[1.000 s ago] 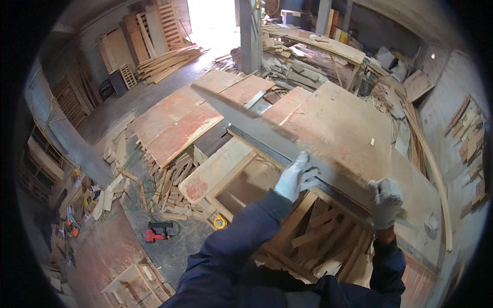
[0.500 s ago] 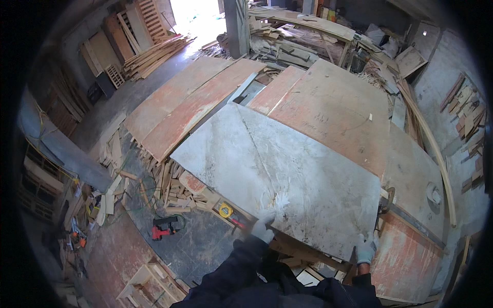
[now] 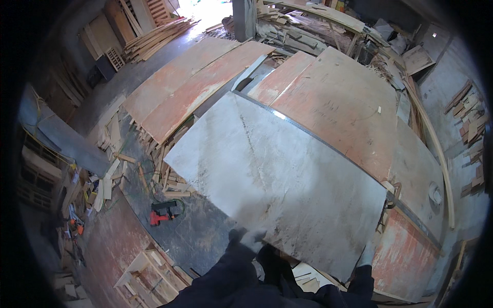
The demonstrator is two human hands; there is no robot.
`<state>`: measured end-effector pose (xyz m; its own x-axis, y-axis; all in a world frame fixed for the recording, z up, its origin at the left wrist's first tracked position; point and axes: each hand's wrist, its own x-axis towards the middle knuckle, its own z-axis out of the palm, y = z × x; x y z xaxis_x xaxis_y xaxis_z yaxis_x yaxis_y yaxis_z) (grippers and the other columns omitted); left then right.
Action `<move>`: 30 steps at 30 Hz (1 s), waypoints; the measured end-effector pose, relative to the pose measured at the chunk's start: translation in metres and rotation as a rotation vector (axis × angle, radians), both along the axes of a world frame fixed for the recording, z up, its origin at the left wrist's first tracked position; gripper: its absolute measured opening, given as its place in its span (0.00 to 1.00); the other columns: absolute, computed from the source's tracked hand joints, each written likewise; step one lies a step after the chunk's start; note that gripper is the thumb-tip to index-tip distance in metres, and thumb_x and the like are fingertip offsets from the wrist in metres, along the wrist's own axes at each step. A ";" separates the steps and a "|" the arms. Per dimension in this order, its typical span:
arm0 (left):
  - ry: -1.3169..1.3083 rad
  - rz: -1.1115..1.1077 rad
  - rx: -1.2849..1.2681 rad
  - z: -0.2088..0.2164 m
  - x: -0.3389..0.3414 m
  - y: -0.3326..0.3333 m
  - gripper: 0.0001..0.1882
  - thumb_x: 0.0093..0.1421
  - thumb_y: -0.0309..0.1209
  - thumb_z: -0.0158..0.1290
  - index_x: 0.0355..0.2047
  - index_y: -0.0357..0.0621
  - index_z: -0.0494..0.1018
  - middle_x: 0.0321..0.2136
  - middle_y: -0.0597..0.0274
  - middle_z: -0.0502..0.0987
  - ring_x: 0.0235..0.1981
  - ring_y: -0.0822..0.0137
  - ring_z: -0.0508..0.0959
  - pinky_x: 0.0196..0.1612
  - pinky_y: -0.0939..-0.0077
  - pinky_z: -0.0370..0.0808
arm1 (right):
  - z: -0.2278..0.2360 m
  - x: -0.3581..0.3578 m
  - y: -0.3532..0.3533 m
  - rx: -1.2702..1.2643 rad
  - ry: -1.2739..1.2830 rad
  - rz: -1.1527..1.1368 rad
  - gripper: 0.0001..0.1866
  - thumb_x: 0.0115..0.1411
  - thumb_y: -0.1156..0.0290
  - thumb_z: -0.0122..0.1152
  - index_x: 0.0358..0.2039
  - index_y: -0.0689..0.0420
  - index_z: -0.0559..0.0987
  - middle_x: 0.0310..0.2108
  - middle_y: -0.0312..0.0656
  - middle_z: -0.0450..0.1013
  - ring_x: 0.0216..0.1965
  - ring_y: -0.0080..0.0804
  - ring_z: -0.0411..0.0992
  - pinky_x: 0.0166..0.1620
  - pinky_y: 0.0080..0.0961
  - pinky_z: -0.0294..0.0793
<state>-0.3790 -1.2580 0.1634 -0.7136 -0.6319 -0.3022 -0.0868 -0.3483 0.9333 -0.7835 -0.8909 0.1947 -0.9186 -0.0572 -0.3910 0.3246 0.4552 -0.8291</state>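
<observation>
Grey board [image 3: 287, 179], near edge by left hand [image 3: 251, 239], right edge by right hand [image 3: 366, 255], grip closure, hold unclear

From my end I see a pale grey panel [image 3: 292, 169], mottled with brownish smudges and crossed by a dark streak. The far-left boards [image 3: 187, 102] show patchy faded red over tan. At left, the power tool [image 3: 160, 214] is red and black. My right glove [image 3: 366, 254] looks whitish, my right sleeve [image 3: 362, 280] dark blue.

pale grey panel [image 3: 282, 169] — rectangular, dirt-streaked — lies aslant in mid-view
</observation>
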 end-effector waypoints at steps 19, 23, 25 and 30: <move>0.138 0.354 0.941 -0.022 0.201 -0.075 0.14 0.64 0.21 0.56 0.51 0.39 0.74 0.42 0.58 0.80 0.42 0.60 0.81 0.45 0.65 0.79 | -0.103 0.303 0.037 -0.318 -0.262 -0.318 0.33 0.71 0.45 0.46 0.66 0.57 0.65 0.64 0.43 0.67 0.61 0.43 0.68 0.60 0.40 0.72; 0.114 0.290 0.965 -0.036 0.213 -0.094 0.12 0.64 0.22 0.56 0.47 0.40 0.75 0.42 0.60 0.80 0.44 0.60 0.80 0.51 0.61 0.77 | -0.150 0.299 0.065 -0.467 -0.264 -0.285 0.38 0.68 0.38 0.47 0.66 0.55 0.69 0.62 0.40 0.71 0.60 0.44 0.69 0.62 0.37 0.69; 0.134 0.322 0.957 -0.043 0.215 -0.107 0.11 0.64 0.23 0.55 0.47 0.40 0.75 0.44 0.59 0.80 0.47 0.59 0.80 0.57 0.57 0.75 | -0.155 0.293 0.072 -0.571 -0.334 -0.227 0.39 0.68 0.37 0.46 0.66 0.55 0.70 0.62 0.40 0.71 0.60 0.45 0.69 0.62 0.37 0.69; 0.309 0.475 0.906 -0.049 0.199 -0.146 0.13 0.68 0.26 0.52 0.52 0.39 0.74 0.48 0.53 0.80 0.52 0.53 0.78 0.61 0.50 0.73 | -0.149 0.278 0.059 -0.656 -0.252 -0.265 0.35 0.69 0.41 0.45 0.64 0.55 0.72 0.61 0.41 0.72 0.59 0.45 0.69 0.62 0.38 0.69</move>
<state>-0.1799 -1.4039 0.1149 -0.5794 -0.4961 -0.6466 0.4362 -0.8590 0.2681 -0.5053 -0.8318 0.0453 -0.8210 -0.1402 -0.5534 0.5707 -0.2265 -0.7893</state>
